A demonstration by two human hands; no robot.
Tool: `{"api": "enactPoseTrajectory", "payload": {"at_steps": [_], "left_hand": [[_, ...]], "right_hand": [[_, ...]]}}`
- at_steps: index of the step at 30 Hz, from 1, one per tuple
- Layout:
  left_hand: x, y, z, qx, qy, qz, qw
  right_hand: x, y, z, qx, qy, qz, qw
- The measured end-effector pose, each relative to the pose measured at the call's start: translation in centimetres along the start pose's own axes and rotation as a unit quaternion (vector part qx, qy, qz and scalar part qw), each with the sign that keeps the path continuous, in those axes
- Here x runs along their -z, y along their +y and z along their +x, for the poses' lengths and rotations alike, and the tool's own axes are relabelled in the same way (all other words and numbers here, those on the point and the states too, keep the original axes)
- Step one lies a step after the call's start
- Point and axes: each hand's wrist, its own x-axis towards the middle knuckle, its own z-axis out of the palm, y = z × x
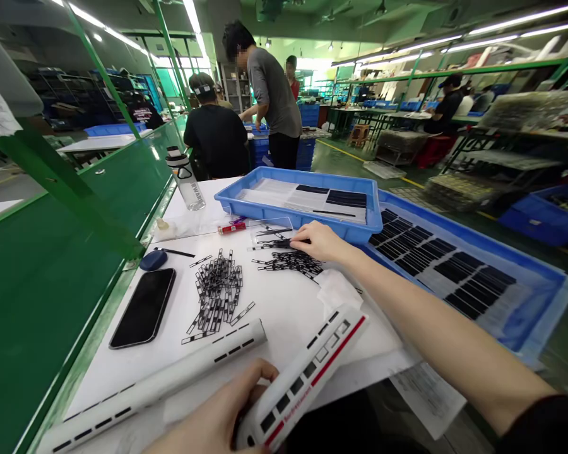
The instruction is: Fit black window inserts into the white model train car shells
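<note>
My left hand [227, 410] is wrapped round a white model train car body [307, 372] with a red stripe and dark windows; some window openings near its far end look unfilled. My right hand [319, 241] reaches to the far side of the table, fingertips pinched together at small black strips beside a clear plastic piece [271, 232]. What the fingertips hold is too small to tell. Just below that hand lies a pile of black frame strips [293, 263]. A second pile of black window frames [218, 284] spreads over the middle. Another white car body [156, 384] lies at the front left.
A black phone [142, 309], a blue round case [153, 260], a water bottle [187, 184] and a red tube [231, 228] stand or lie at left. Blue trays [260, 208] with black strips are behind and right. White tissue [339, 291] lies under my right forearm. People work beyond.
</note>
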Motion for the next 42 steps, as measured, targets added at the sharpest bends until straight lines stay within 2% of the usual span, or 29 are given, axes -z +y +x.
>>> {"api": "enactPoseTrajectory", "payload": {"at_steps": [3,7,9,15,17,22,24,26,29,31,35,38,42], "left_hand": [[0.3,-0.1,0.1,0.017,0.021,0.065,0.998],[0.7,-1.9,-1.1,0.057,0.060,0.087,0.993],[1.1,-2.5,-1.4,0.068,0.045,0.103,0.991],[2.0,-2.8,-1.6,0.035,0.008,0.120,0.992],[2.0,-2.7,-1.6,0.022,0.011,0.115,0.993],[1.5,-2.4,-1.4,-0.022,0.047,0.074,0.996],[1.6,-2.6,-1.3,-0.026,0.034,0.078,0.996],[1.7,-2.9,-1.1,-0.025,0.015,0.083,0.996],[1.8,-3.5,-1.0,-0.032,0.009,0.078,0.996],[1.8,-3.8,-1.0,-0.037,0.013,0.071,0.997],[1.8,-3.9,-0.9,-0.050,-0.004,0.058,0.997],[2.2,-3.8,-0.7,-0.055,-0.029,0.068,0.996],[2.6,-3.4,-0.4,-0.062,-0.065,0.083,0.993]], "right_hand": [[0.5,-0.3,0.1,-0.007,-0.002,0.009,1.000],[0.4,-0.3,0.0,-0.020,-0.015,0.039,0.999],[0.2,-0.2,0.0,-0.026,-0.020,0.054,0.998],[0.1,0.5,-1.1,-0.017,-0.022,0.119,0.992],[0.1,0.7,-1.6,-0.016,0.002,0.139,0.990],[0.6,0.5,-2.3,-0.044,0.117,0.185,0.975],[1.2,0.1,-2.9,-0.061,0.135,0.220,0.964],[2.1,-0.4,-4.4,-0.079,0.146,0.258,0.952],[3.6,-1.7,-8.4,-0.104,0.154,0.302,0.935],[4.2,-3.1,-11.8,-0.133,0.133,0.317,0.930],[4.0,-6.4,-17.2,-0.189,0.022,0.307,0.932],[2.9,-8.3,-19.0,-0.199,-0.047,0.325,0.923],[1.5,-9.1,-19.2,-0.203,-0.068,0.336,0.917]]}}
